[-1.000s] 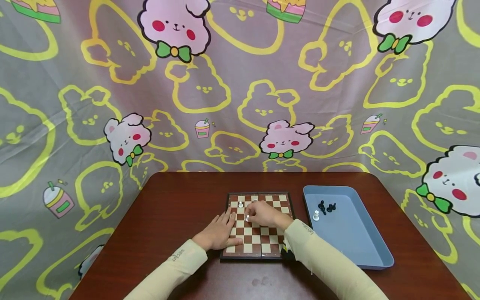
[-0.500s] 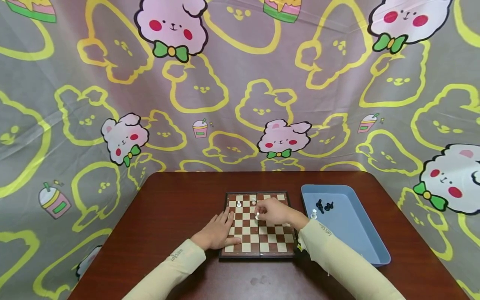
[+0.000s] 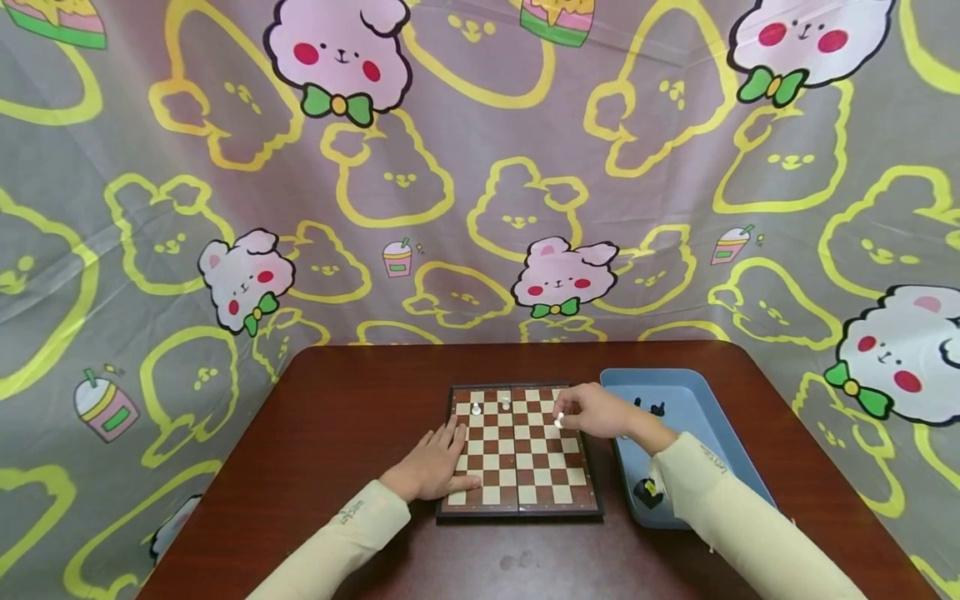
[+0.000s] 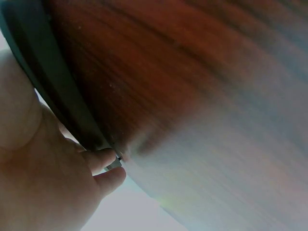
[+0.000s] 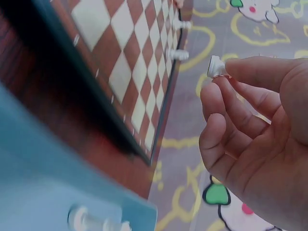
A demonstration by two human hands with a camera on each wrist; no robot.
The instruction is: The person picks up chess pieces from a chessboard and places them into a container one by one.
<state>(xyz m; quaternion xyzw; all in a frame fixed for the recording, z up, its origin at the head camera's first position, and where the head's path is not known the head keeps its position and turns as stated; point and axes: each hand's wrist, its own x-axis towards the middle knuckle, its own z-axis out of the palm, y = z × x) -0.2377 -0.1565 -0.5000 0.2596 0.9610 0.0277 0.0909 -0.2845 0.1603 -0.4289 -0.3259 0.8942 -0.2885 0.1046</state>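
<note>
My right hand (image 3: 596,411) pinches a white chess piece (image 5: 215,67) between thumb and fingertips, over the right side of the chessboard (image 3: 522,500). In the right wrist view its wide base points away from the fingers. My left hand (image 3: 431,467) lies with straight fingers along the board's left edge, the thumb stretched over the near left squares. The left wrist view has its fingers against the dark board frame (image 4: 62,82). Near the far edge of the board stand two white chess pieces, one further left (image 3: 476,408) and another close to the middle fold (image 3: 506,403).
A blue tray (image 3: 750,475) sits right of the board, partly under my right forearm. It holds small black chess pieces (image 3: 657,409) and a white chess piece (image 5: 86,219) seen lying in the right wrist view. A patterned cloth (image 3: 450,192) hangs behind the brown table (image 3: 360,392).
My right hand has moved right with the white chess piece, from the middle of the board to its right side, its wrist now over the tray. The left hand stays at the board's edge.
</note>
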